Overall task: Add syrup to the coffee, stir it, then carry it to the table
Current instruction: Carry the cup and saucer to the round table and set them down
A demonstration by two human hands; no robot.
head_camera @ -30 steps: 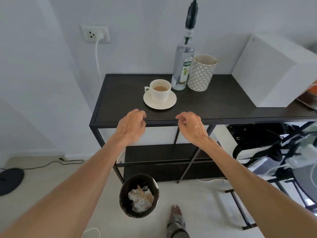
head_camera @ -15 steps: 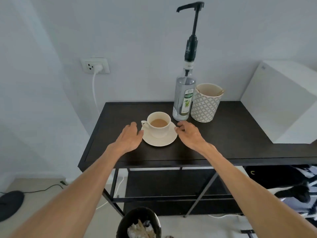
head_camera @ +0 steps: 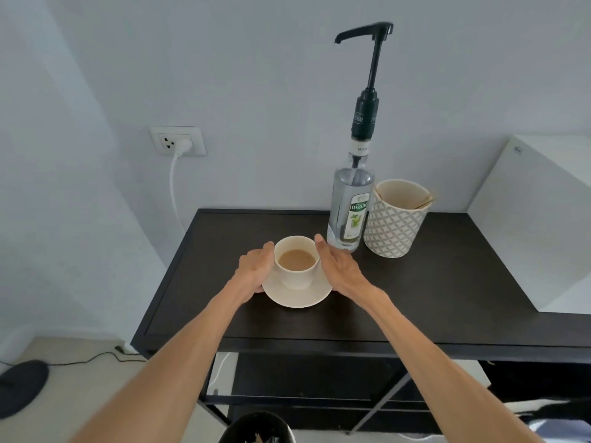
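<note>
A white cup of milky coffee (head_camera: 295, 266) stands on a white saucer (head_camera: 300, 297) on the black shelf table (head_camera: 431, 298). My left hand (head_camera: 256, 270) lies against the cup's left side and the saucer's left edge, fingers loosely curved. My right hand (head_camera: 335, 266) is flat along the cup's right side, over the saucer's right edge. Neither hand has lifted anything. Just behind and to the right of the cup stands a clear syrup bottle (head_camera: 350, 212) with a tall black pump (head_camera: 367, 107), its spout pointing left. Beside it, a patterned cup (head_camera: 395, 225) holds wooden stir sticks (head_camera: 422, 201).
A white box (head_camera: 537, 219) takes up the table's right end. A wall socket (head_camera: 179, 142) with a white cable sits on the wall at left. Below are a lower shelf (head_camera: 303, 378), a black bin (head_camera: 256, 430) and a dark round base (head_camera: 19, 385) on the floor.
I have stepped closer and the view has tilted up. Both hands moved forward from the table's front edge and closed in on either side of the cup and saucer.
</note>
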